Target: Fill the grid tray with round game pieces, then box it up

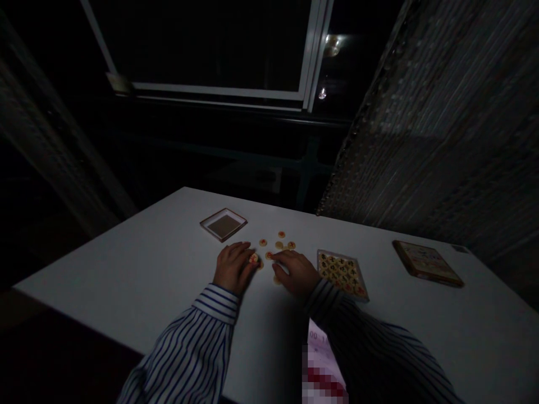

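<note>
Between the thumb and fingers of my left hand (233, 266) is a round xiangqi piece (253, 258) with a red character, tipped up toward me. Another piece, partly covered, lies just under that thumb. My right hand (298, 270) reaches in from the other side, thumb and fingers apart. Its fingertips are at the edge of a red-marked piece (269, 255) on the table. Several more loose pieces (281, 234) lie beyond both hands, some showing red characters and some blank. A pale piece (277, 280) sits below my right thumb, partly hidden.
To the right of my right hand, a clear tray (360, 273) holds rows of xiangqi pieces. A shallow open box (223, 224) stands at the back left, and a flat patterned box (427, 262) at the right. A lit screen (322, 353) shows under my right forearm on the white table (126, 269).
</note>
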`<state>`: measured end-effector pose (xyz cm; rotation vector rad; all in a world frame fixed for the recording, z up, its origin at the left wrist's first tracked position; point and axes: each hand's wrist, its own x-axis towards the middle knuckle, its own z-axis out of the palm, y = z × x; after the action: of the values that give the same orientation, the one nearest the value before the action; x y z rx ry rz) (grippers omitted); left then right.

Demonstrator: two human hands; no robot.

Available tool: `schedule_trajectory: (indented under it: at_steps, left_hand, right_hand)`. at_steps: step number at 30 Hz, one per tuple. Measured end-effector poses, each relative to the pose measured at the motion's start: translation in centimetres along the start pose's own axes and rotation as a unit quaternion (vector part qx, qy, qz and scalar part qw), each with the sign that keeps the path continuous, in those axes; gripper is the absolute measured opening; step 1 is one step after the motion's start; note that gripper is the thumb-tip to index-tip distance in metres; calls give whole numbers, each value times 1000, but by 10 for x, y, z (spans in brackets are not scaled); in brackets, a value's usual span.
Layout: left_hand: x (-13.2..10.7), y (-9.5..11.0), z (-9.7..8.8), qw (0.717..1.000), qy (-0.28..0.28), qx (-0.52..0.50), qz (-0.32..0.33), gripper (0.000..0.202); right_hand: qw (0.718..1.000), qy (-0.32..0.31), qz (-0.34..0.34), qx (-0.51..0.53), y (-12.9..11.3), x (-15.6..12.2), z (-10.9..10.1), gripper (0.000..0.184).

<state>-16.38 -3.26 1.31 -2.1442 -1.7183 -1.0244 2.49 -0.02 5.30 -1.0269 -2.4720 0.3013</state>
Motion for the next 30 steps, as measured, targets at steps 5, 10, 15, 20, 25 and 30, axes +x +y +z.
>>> schedule_trajectory:
  at_steps: [5,10,15,20,25,30]
  left_hand:
    - [1,7,-3,1000,12,3,20,28]
    - [2,12,-6,1000,18,-8,20,28]
    - [4,18,-8,999,17,-24,15,30]
    - [5,30,-10,999,15,-29,19,31]
    - [10,47,-13,999,3,-49,15,28]
    - [14,60,-14,997,-14,-66,28,27]
  right_hand:
    - [1000,13,2,13,1,1,-8,26]
    - [999,31,7,16,0,0,-22,26]
    - [998,54,12,15,2,-7,-39,27]
    - [997,71,28,23,8,-16,-53,27]
    - [995,84,49,33,13,-23,-61,26]
    - [993,95,60,42,14,-30,-71,25]
